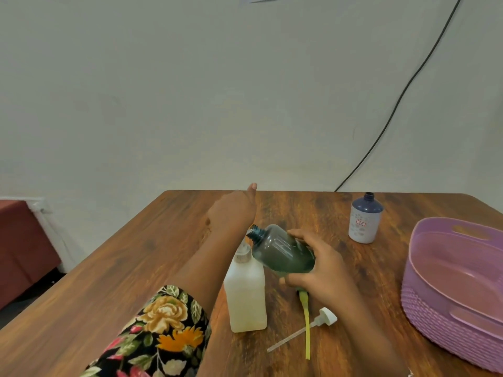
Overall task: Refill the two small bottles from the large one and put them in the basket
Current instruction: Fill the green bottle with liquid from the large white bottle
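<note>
Right hand (318, 270): wrapped round the teal bottle (283, 254), fingers over the top side, thumb beneath. The bottle is held off the table (109, 268) and tilted, with its open neck aimed up-left toward the left wrist. The neck is placed just above and beside the cap of the white large bottle (246, 295); contact between the two cannot be told.

The white large bottle is stood upright mid-table, closer to the near edge than the far one.

Left hand (234, 210): stretched toward the far edge and seen from the back. One digit is held straight past the edge line. The other fingers are hidden, so its grip cannot be told. The floral sleeve (163, 330) is laid across the near-left area.

Blue-and-white bottle (364, 221): upright, uncapped, near the far edge toward the far right corner, well apart from both hands.

Purple basket (435, 308): set at the right edge, open side up, partly cut by the frame.

Two pumps are laid flat toward the near edge, between the white large bottle and the basket. They are the white pump (328, 316) and the yellow-green pump (307, 344), and their tubes are crossed. The yellow-green one's top is covered by the right hand.

Room: a wide stretch of wood is shown left of the arm, out to the left edge and far left corner. A narrower lane is left between the blue-and-white bottle and the basket rim. A black cable (402, 96) is run down the wall to the far edge.
</note>
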The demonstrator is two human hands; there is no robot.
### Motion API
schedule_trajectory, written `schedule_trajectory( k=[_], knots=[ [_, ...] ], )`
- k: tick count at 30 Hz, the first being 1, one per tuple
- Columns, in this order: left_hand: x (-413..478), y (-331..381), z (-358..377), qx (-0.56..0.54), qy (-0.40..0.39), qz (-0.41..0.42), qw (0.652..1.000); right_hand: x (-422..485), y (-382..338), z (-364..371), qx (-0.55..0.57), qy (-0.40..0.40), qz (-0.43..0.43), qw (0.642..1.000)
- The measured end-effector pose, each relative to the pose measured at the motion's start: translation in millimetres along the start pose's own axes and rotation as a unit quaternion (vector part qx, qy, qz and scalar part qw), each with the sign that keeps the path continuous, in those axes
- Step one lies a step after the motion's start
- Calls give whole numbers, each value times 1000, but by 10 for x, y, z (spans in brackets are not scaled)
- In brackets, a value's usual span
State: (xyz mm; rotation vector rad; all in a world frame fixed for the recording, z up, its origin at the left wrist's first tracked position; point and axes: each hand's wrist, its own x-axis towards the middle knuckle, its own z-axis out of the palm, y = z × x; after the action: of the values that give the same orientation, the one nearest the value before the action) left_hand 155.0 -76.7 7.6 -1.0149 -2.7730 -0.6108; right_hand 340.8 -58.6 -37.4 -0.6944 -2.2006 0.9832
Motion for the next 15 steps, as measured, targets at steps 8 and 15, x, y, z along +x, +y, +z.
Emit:
schedule_trajectory(
  k=[8,15],
  knots=[
    [-56,24,-64,15,30,48,998,-25,45,23,15,-2,10,1000],
    [5,24,-181,-2,46,45,998,-11,15,-62,18,5,6,1000]
  ],
)
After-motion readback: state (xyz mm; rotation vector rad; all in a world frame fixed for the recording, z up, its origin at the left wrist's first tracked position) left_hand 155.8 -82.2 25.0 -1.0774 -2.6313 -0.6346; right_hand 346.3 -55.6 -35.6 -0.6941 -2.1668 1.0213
